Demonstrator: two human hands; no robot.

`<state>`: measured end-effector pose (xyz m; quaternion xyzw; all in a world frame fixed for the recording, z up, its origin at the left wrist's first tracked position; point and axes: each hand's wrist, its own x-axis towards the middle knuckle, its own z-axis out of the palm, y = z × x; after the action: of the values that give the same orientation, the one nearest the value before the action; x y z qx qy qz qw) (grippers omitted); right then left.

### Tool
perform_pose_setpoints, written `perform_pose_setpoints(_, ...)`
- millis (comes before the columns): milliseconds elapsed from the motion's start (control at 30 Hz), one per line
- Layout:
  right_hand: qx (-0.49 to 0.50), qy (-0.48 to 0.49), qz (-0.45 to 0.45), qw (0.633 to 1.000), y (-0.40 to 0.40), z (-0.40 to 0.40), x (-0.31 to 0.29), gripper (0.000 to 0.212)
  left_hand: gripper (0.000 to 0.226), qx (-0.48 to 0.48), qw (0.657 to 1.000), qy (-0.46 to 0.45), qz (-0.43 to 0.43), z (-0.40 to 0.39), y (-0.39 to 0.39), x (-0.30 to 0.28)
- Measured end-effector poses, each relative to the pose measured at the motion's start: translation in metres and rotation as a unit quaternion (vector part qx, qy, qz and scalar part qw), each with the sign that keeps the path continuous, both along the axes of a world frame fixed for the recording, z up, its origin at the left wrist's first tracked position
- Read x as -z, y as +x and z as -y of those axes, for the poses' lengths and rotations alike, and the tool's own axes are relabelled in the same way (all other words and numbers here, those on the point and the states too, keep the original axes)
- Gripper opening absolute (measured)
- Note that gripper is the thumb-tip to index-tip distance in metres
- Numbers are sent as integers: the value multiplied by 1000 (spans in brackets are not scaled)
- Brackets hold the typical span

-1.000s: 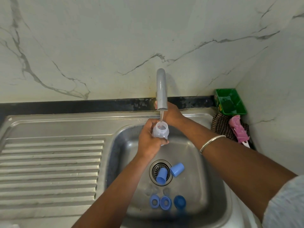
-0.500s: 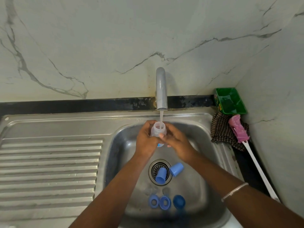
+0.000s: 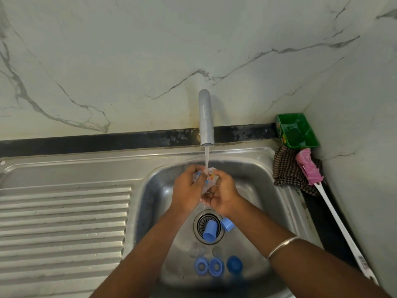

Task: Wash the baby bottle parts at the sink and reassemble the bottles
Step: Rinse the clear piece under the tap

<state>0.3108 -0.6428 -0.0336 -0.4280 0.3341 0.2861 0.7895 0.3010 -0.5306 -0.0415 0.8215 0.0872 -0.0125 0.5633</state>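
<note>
Over the sink (image 3: 253, 168), the left hand (image 3: 189, 190) and the right hand (image 3: 223, 194) both curl their fingers round a clear bottle (image 3: 207, 179) under the tap (image 3: 206, 117) stream. Below lie two blue caps (image 3: 209, 233) on the drain and three blue rings (image 3: 216, 266); a pink brush (image 3: 309, 168) rests at right.

The person's two forearms are bare, with no sleeves showing. A thin silver-coloured bangle (image 3: 283, 246) circles the right wrist. The left hand (image 3: 189, 190) and right hand (image 3: 223, 195) are ungloved.
</note>
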Motion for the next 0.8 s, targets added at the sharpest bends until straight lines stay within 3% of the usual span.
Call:
perform_pose_setpoints(200, 61, 37, -15, 997, 4, -1, 7, 40, 22, 25, 998, 54, 10, 5, 9, -8)
perform_pose_setpoints(333, -10, -114, 87, 990, 1, 5, 9, 30, 35, 30, 993, 71, -84, 0, 15, -9)
perform_pose_setpoints(400, -73, -230, 177, 954, -3, 9, 8, 24, 36, 29, 989, 61, -131, -5, 15, -7)
perform_pose_setpoints(500, -162, -373, 300, 863, -9, 17, 7, 31, 30, -5, 975, 19, -222, -7, 11, -4)
perform_pose_setpoints(633, -276, -466, 423, 727, -13, 25, 2, 38, 27, -43, 979, -8, -201, -9, 5, -3)
perform_pose_setpoints(667, -285, -471, 441, 709, -12, 25, -1, 39, 26, -59, 980, -20, -188, -10, 2, -3)
perform_pose_setpoints(800, -245, -510, 427, 705, -2, 28, -12, 42, 15, -141, 969, -95, -177, -16, -7, -1)
